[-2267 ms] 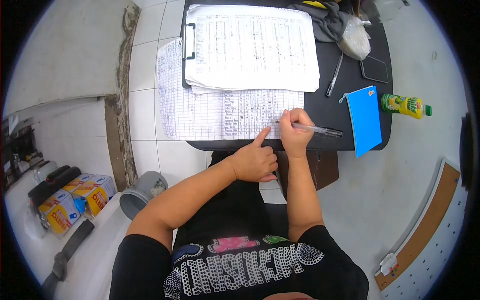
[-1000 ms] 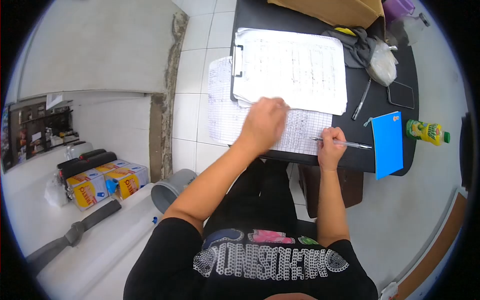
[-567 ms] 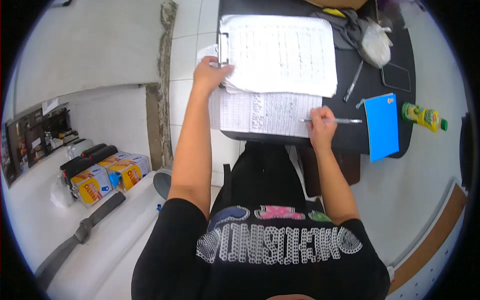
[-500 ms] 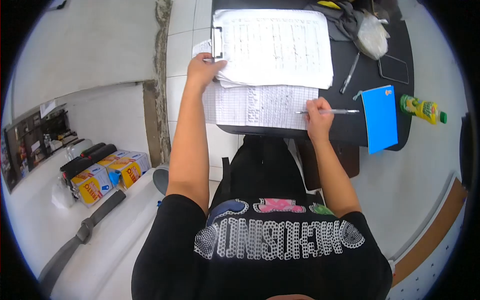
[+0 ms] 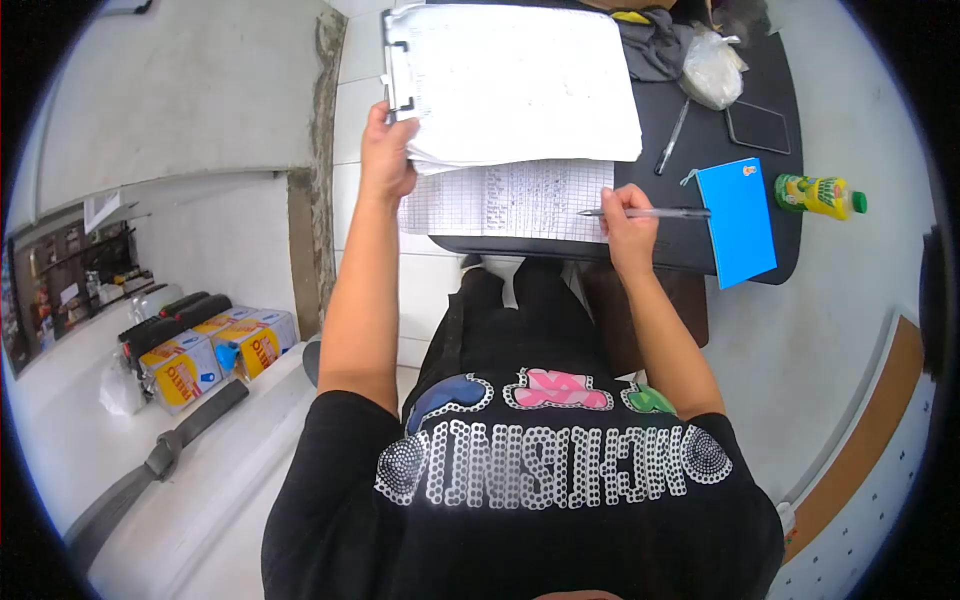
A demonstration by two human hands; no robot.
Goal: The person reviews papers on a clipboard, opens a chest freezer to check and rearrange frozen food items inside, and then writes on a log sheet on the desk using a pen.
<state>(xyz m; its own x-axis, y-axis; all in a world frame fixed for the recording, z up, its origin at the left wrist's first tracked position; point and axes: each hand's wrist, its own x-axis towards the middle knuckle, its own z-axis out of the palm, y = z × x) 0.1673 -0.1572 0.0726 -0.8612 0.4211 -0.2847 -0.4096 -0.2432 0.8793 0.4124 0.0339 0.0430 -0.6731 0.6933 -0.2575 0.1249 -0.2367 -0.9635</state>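
Observation:
My left hand [image 5: 389,152] grips the left lower corner of a clipboard [image 5: 399,76], thumb on top of its papers. The clipboard carries a thick stack of white sheets [image 5: 520,85], whose print looks washed out. Under the stack's near edge lies an open notebook with grid pages [image 5: 545,200], partly covered and bearing handwritten columns. In my right hand [image 5: 630,225] a clear pen [image 5: 665,212] is held between thumb and fingers, its tip pointing left over the notebook's right page.
On the black table [image 5: 660,255] are a blue notebook [image 5: 738,222], a second pen [image 5: 673,135], a phone [image 5: 758,128], a white plastic bag [image 5: 713,70] and a grey cloth [image 5: 655,45]. A green-capped yellow bottle [image 5: 820,196] is at the right edge. Boxes [image 5: 180,370] are at left.
The clipboard in my left hand has tilted and looks raised, its sheets now brighter. My left hand has shifted its hold lower on the corner. My right hand keeps the pen over the notebook.

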